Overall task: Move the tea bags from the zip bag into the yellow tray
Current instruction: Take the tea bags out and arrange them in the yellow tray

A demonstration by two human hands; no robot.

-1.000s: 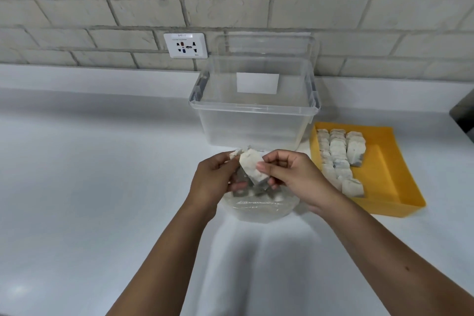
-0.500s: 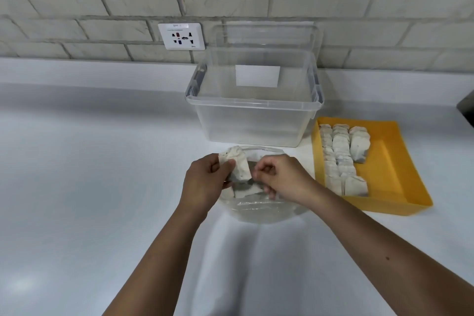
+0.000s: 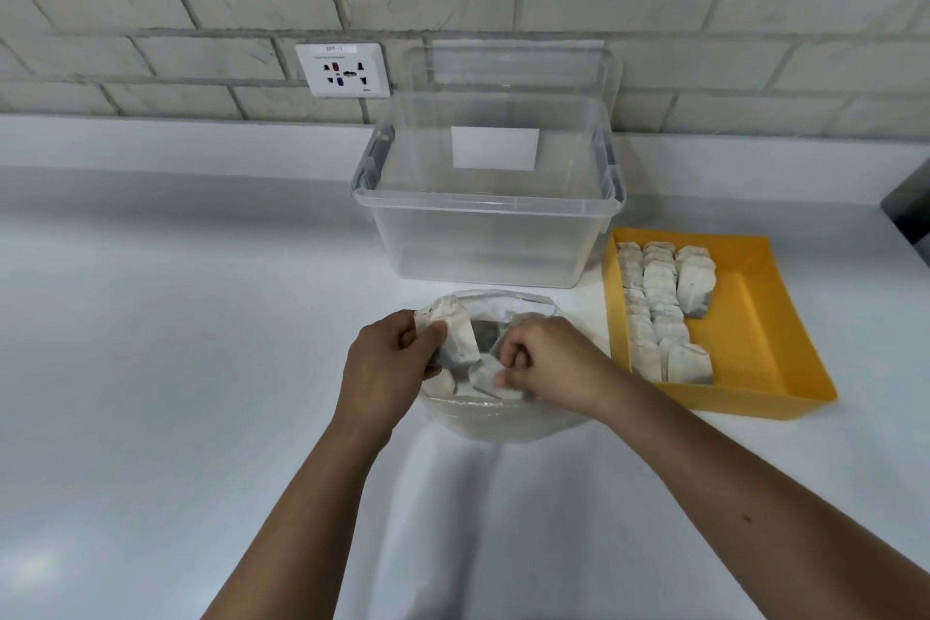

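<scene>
A clear zip bag (image 3: 503,420) lies open on the white counter in front of me, with several white tea bags inside. My left hand (image 3: 382,363) pinches one tea bag (image 3: 455,332) upright at the bag's left mouth. My right hand (image 3: 548,363) is inside the bag's mouth, fingers curled round another tea bag (image 3: 490,378). To the right sits the yellow tray (image 3: 755,317), holding several tea bags (image 3: 659,307) in rows along its left side.
A clear plastic storage box (image 3: 488,217) with its lid leaning behind stands just beyond the zip bag. A wall socket (image 3: 343,70) is on the brick wall. A dark object (image 3: 908,212) shows at the right edge. White counter (image 3: 151,368) spreads to the left.
The tea bag passed from my right hand to my left hand, which now holds it at the left. My right hand went down into the zip bag onto another tea bag.
</scene>
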